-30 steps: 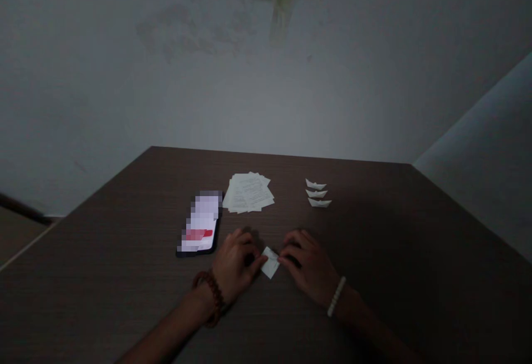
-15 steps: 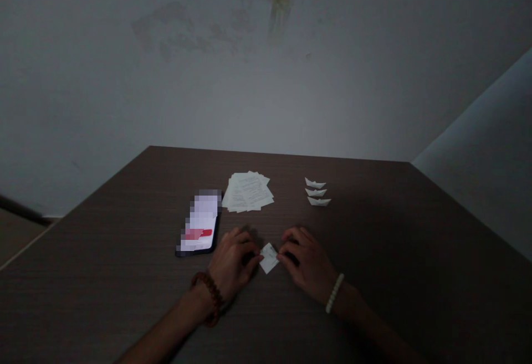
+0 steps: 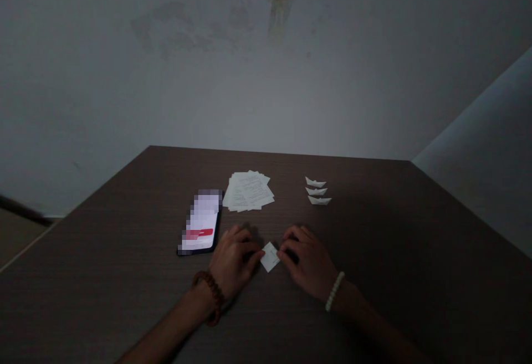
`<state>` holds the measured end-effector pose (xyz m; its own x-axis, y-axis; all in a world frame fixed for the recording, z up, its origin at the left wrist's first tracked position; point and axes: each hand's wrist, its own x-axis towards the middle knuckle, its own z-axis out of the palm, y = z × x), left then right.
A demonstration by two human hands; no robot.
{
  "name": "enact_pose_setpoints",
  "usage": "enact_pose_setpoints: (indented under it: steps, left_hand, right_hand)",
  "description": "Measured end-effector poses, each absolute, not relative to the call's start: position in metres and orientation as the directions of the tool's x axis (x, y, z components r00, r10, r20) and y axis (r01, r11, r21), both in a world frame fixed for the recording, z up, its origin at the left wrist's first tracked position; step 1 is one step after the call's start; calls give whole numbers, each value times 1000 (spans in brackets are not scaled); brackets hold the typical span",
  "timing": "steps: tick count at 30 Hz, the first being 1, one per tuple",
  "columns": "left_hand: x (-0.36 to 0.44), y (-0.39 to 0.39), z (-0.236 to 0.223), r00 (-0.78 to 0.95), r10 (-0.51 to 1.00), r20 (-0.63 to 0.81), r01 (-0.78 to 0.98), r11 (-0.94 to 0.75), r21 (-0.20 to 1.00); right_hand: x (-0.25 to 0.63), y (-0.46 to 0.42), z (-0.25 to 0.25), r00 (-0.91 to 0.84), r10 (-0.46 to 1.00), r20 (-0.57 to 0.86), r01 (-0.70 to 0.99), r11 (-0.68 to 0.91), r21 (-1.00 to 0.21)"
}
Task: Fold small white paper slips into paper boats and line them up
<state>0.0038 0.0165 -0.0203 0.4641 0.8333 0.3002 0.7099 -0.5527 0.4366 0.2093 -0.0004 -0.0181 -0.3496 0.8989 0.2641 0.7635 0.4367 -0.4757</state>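
Observation:
A small folded piece of white paper (image 3: 270,257), diamond-shaped and with faint print on it, lies between my two hands close to the table top. My left hand (image 3: 236,257) pinches its left corner between thumb and index finger. At the right corner, the thumb and index finger of my right hand (image 3: 308,264) are closed on the same paper. The other fingers of both hands are curled. Beyond my right hand, three small white paper boats (image 3: 319,201) sit in a short column.
A loose stack of printed paper sheets (image 3: 248,191) lies beyond my left hand. A phone (image 3: 201,222) with a lit screen is to the left of it. The dark wooden table (image 3: 124,214) runs back to a grey wall (image 3: 266,92).
Almost nothing differs. Both hands keep their pinch on the folded paper, and the whole view has shifted very slightly.

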Motion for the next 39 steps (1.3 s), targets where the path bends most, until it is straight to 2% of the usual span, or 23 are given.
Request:
enact_pose_setpoints:
  steps: [5, 12, 18, 29, 39]
  left_hand:
    - [7, 16, -23, 411, 853, 321, 727, -519, 449]
    - [11, 17, -21, 364, 900, 241, 765, -436, 474]
    - [13, 15, -17, 350, 894, 279, 780, -443, 441]
    - [15, 15, -15, 310, 934, 178, 814, -358, 457]
    - [16, 13, -14, 329, 924, 193, 822, -381, 424]
  right_hand:
    - [207, 1, -19, -316, 909, 271, 768, 413, -490]
    - [204, 2, -23, -290, 918, 269, 765, 392, -511]
    - [203, 1, -23, -266, 921, 283, 770, 380, -512]
    - [202, -1, -22, -241, 936, 256, 792, 342, -505]
    - [200, -1, -15, -256, 938, 232, 808, 340, -481]
